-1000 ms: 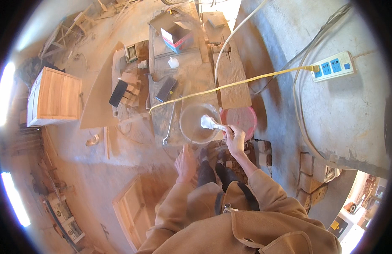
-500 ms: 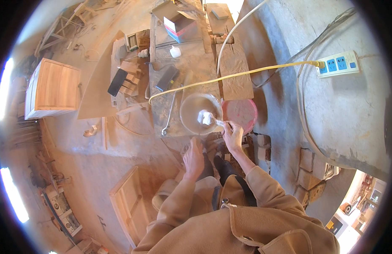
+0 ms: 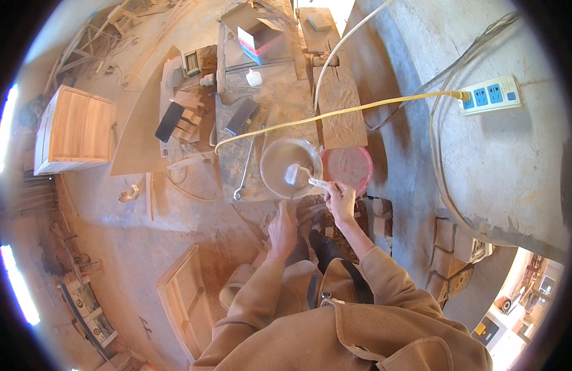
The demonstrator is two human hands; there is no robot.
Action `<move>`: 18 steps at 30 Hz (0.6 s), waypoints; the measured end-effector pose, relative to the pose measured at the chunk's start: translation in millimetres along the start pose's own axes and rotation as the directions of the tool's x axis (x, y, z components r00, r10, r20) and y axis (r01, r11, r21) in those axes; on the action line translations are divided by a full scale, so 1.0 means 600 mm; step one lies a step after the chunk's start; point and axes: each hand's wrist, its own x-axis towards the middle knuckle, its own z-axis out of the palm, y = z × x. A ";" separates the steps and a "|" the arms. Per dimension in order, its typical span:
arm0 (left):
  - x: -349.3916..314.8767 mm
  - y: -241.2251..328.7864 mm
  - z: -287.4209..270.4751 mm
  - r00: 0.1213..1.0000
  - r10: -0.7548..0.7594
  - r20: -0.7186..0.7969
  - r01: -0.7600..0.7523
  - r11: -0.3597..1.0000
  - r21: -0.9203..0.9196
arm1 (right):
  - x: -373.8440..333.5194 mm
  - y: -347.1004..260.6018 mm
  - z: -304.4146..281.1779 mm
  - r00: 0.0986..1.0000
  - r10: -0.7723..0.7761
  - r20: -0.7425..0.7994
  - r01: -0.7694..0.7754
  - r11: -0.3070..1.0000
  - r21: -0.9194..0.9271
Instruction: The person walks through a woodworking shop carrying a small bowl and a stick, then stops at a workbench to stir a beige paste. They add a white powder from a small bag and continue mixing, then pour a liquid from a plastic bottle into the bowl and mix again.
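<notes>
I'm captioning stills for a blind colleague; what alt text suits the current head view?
A person's right hand holds a white-ended tool over or in a round bucket, the left hand near its closest rim. A pink-rimmed container stands to the right; a yellow cable passes over the dusty workbench.

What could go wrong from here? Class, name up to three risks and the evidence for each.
1. The round bucket sits at the bench's near edge, so a knock might tip it off.
2. The yellow cable, plugged into the power strip, crosses the bench just beyond the bucket; a splash could perhaps wet it.
3. The right hand holds a white-tipped tool over the bucket; drawn aside, it might drip.
</notes>
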 end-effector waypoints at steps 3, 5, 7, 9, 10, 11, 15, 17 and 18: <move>0.005 -0.003 0.002 1.000 0.025 -0.018 -0.025 1.000 0.015 | -0.004 -0.006 -0.003 1.000 0.019 0.022 -0.021 0.998 0.060; 0.009 -0.004 0.001 0.999 0.036 -0.027 -0.035 0.999 0.016 | -0.008 -0.015 -0.007 0.996 0.084 0.030 -0.087 0.988 0.124; 0.012 -0.006 -0.001 0.999 0.039 -0.028 -0.038 0.999 0.009 | -0.012 -0.025 -0.011 0.997 0.074 0.031 -0.077 0.989 0.125; 0.016 -0.007 -0.002 0.999 0.044 -0.007 -0.044 0.999 0.010 | -0.015 -0.033 -0.014 0.996 0.089 0.029 -0.092 0.988 0.126; 0.018 -0.007 -0.002 0.999 0.041 -0.001 -0.041 0.999 0.001 | -0.015 -0.036 -0.016 0.995 0.099 0.027 -0.101 0.987 0.121; 0.019 -0.007 -0.001 0.999 0.044 0.001 -0.044 0.999 0.019 | -0.015 -0.038 -0.017 0.996 0.087 0.025 -0.089 0.988 0.130; 0.022 0.001 0.001 1.000 0.023 0.015 -0.024 0.999 0.028 | -0.015 -0.037 -0.020 1.000 0.023 -0.007 -0.023 0.998 0.066; 0.021 0.010 0.001 0.999 0.002 0.039 -0.002 1.000 0.017 | -0.015 -0.033 -0.023 1.000 0.019 -0.015 -0.019 0.999 0.051; 0.021 0.015 0.002 0.999 -0.009 0.053 0.008 1.000 0.011 | -0.016 -0.031 -0.025 0.999 -0.014 -0.031 0.014 1.000 -0.002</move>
